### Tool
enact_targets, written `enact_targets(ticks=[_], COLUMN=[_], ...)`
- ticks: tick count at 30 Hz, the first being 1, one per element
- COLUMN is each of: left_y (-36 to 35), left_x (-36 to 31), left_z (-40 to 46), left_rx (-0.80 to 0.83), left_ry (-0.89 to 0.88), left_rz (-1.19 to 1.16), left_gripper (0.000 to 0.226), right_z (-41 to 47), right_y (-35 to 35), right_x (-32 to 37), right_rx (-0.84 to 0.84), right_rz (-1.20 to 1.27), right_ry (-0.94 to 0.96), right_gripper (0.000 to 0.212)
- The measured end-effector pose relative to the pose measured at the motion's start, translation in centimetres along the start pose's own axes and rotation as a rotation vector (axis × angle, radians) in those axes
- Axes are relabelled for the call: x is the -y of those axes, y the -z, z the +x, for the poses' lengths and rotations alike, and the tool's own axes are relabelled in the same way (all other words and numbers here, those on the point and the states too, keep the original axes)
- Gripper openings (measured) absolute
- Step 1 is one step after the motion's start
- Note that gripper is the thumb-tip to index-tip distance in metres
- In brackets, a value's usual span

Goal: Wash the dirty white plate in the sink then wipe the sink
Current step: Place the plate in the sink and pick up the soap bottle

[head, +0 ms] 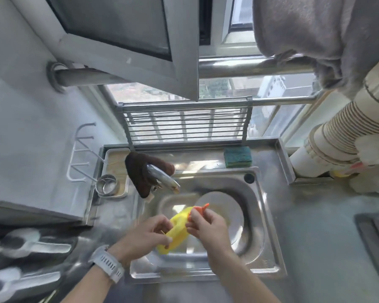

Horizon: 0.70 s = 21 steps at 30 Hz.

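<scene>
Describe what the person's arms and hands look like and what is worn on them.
Both forearms are bare, with no sleeves in view. The left wrist carries a watch on a pale grey band with rows of small holes. The left hand and the right hand are bare too: no gloves, and no rings that can be made out on the fingers, though the picture is somewhat blurred.

plate (232,206): I'm seeing it lying flat in the basin, white, round, partly hidden.
sink (257,217): I'm seeing it sitting steel, shiny, holding the plate.
</scene>
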<state>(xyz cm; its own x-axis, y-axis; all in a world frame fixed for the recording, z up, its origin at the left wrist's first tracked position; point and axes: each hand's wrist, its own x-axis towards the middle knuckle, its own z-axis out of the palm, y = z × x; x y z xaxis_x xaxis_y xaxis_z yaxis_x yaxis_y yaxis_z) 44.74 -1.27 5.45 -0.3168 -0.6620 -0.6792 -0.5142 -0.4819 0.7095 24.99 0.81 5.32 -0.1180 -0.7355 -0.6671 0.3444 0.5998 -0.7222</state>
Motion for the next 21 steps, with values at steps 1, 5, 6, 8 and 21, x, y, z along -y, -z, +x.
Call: enact_targets(ticks=[1, 5, 6, 8, 21], left_y=[0.2, -0.4, -0.8, -1.6, -2.6], left_x=[1.3, 5.0, 5.5, 6.2, 6.6], left_z=[0.4, 1.9, 2.3, 2.8, 5.3], left_rx=[-0.004, 0.015, 0.025, 0.029, 0.008], left_ry=[0.034, 0.108, 0.114, 0.109, 0.042], left_rz=[0.039, 0.155, 0.195, 0.230, 0.184], left_gripper=[0.039, 0.030, 0.028, 0.021, 0.011], right_z=[0.3, 1.8, 2.1, 2.5, 4.1], right_y=[-0.5, -1.5, -1.5, -1.3, -1.2], right_x=[-1.4, -5.7, -6.5, -7.6, -8.4], right_rx=[-0.006, -0.070, -0.081, -0.097, -0.203], right_rz=[0.028, 0.097, 0.102, 0.115, 0.319], right_ry=[-0.040, -0.181, -0.198, -0.218, -0.158], right_gripper=[0.014, 0.015, 0.014, 0.015, 0.014])
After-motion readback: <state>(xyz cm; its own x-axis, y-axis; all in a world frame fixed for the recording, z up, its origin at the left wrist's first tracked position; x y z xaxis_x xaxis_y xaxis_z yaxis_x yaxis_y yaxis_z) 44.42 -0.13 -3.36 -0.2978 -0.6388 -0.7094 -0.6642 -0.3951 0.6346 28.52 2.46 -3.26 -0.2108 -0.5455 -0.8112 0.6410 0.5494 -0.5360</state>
